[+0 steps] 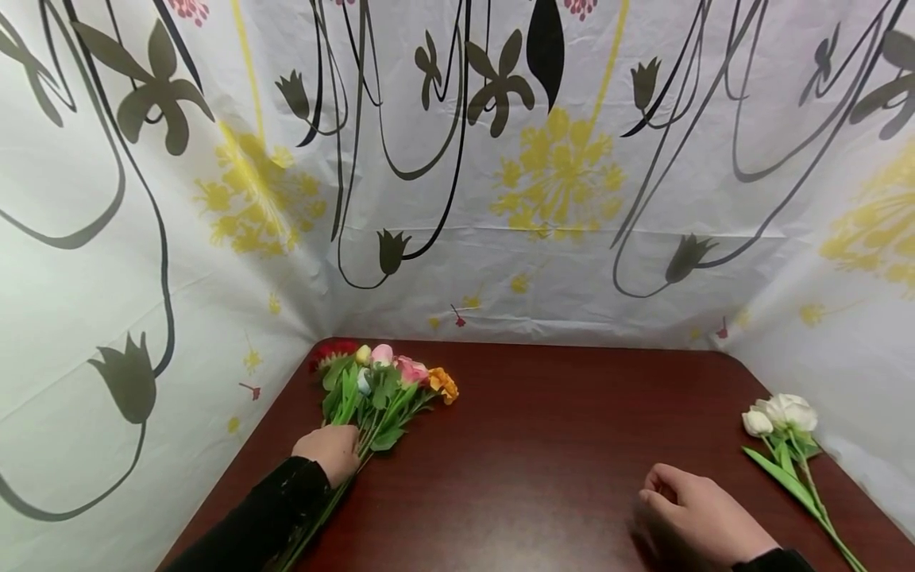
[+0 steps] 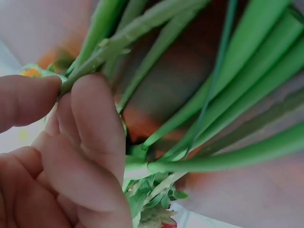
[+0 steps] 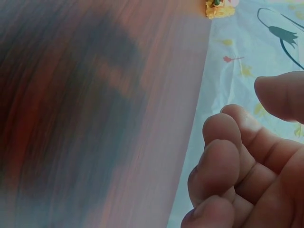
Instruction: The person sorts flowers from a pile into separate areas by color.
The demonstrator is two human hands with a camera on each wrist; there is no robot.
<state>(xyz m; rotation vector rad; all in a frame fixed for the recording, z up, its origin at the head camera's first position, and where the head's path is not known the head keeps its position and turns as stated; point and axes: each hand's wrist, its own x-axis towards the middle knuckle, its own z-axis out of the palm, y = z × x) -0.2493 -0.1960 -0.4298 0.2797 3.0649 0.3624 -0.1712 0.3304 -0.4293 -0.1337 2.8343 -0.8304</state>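
Observation:
On the left of the table lies a bunch of mixed flowers (image 1: 382, 397) with red, pink, pale yellow and orange heads and green leaves. My left hand (image 1: 330, 451) is at its stems. In the left wrist view, thumb and forefinger pinch a thin green flower stem (image 2: 130, 34), while several thicker green stems (image 2: 223, 123) fan out beside the fingers. Over the right part of the table, my right hand (image 1: 696, 512) holds nothing; its fingers (image 3: 221, 166) hang loosely curled and the thumb stands apart from them. White flowers (image 1: 786, 415) on a long leafy stem lie to its right.
The dark red-brown table (image 1: 543, 445) lies between the bunch and the white flowers. A white cloth (image 1: 457, 306) printed with grey tulips and yellow blossoms hangs along the back and both sides of the table.

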